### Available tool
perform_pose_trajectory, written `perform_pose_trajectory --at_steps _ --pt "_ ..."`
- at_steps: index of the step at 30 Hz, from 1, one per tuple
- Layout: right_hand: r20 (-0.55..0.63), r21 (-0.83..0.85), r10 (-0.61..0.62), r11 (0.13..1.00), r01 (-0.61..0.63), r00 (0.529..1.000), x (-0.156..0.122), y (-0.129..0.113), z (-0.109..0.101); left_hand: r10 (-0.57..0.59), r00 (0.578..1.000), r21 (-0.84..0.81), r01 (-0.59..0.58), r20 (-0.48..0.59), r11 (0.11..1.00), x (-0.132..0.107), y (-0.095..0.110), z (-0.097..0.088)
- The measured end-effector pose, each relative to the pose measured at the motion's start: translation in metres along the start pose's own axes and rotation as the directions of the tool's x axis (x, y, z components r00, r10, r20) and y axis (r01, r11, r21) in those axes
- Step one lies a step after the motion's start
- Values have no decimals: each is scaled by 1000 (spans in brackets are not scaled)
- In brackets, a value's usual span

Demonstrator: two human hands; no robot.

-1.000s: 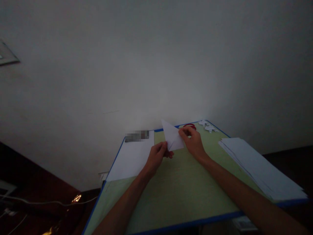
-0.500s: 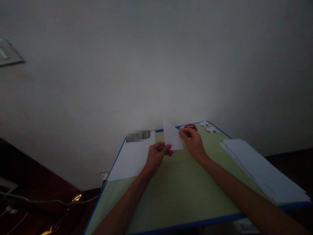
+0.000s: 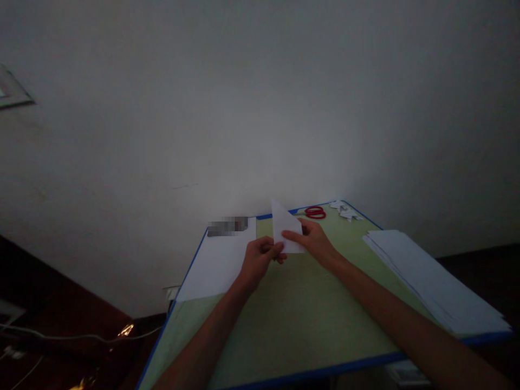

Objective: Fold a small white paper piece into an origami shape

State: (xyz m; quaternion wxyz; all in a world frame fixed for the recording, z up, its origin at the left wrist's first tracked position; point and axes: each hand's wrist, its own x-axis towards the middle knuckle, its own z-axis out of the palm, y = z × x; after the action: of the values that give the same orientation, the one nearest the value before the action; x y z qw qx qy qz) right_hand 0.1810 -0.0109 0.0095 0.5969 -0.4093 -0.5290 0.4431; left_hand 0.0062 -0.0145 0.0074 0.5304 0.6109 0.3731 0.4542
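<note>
A folded piece of white paper (image 3: 283,222), roughly triangular with its point up, is held above the table between both hands. My left hand (image 3: 262,257) pinches its lower left corner, thumb in front and fingers behind. My right hand (image 3: 311,241) grips the right side, with the thumb laid across the front face and the fingers behind the paper. Behind my right hand, red-handled scissors (image 3: 315,213) lie at the table's far edge, their blades partly hidden by the paper.
The pale green table (image 3: 300,319) has blue edging. A white sheet (image 3: 219,265) lies at the left, with a blurred-out object (image 3: 227,226) on its far end. Paper scraps (image 3: 345,210) sit at the far right corner. A stack of white paper (image 3: 430,276) covers the right side.
My right thumb has slid left from the paper's right edge onto its front face. My left hand keeps its pinch. The view has shifted slightly.
</note>
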Motion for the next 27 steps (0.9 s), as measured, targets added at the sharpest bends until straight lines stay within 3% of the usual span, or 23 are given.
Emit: perform_pose_trajectory --at_steps 5,9,14,17,19,22,23,24,26,27 --pt "-3 20 -2 1000 2 1000 2 4 -3 36 999 20 -35 -30 999 0 1 -1" --pt "6 36 7 999 -7 1000 3 4 -5 93 982 48 -87 -163 995 5 -1 -3" --pt "83 21 81 996 -83 993 0 0 -4 176 932 121 -144 -318 982 11 -7 -9" --pt "181 -24 130 991 -128 975 0 5 -2 157 929 71 -141 -336 987 12 -11 -11" --pt "172 -24 133 991 -131 976 3 9 -4 154 932 71 -138 -328 988 12 -12 -12" --pt "-138 -101 -18 995 4 990 10 12 -14 188 935 193 -134 -301 972 11 -10 -12" --pt "-233 -219 -137 972 86 963 11 11 -18 197 937 235 -131 -287 963 10 -10 -11" --pt "-254 -348 -279 920 182 926 12 8 -22 202 941 270 -127 -272 954 9 -9 -10" --pt "-67 -569 -475 741 357 878 11 3 -28 207 948 324 -122 -242 938 8 -7 -8" --pt "72 -634 -493 649 421 867 9 0 -29 211 951 344 -125 -227 931 7 -6 -7"
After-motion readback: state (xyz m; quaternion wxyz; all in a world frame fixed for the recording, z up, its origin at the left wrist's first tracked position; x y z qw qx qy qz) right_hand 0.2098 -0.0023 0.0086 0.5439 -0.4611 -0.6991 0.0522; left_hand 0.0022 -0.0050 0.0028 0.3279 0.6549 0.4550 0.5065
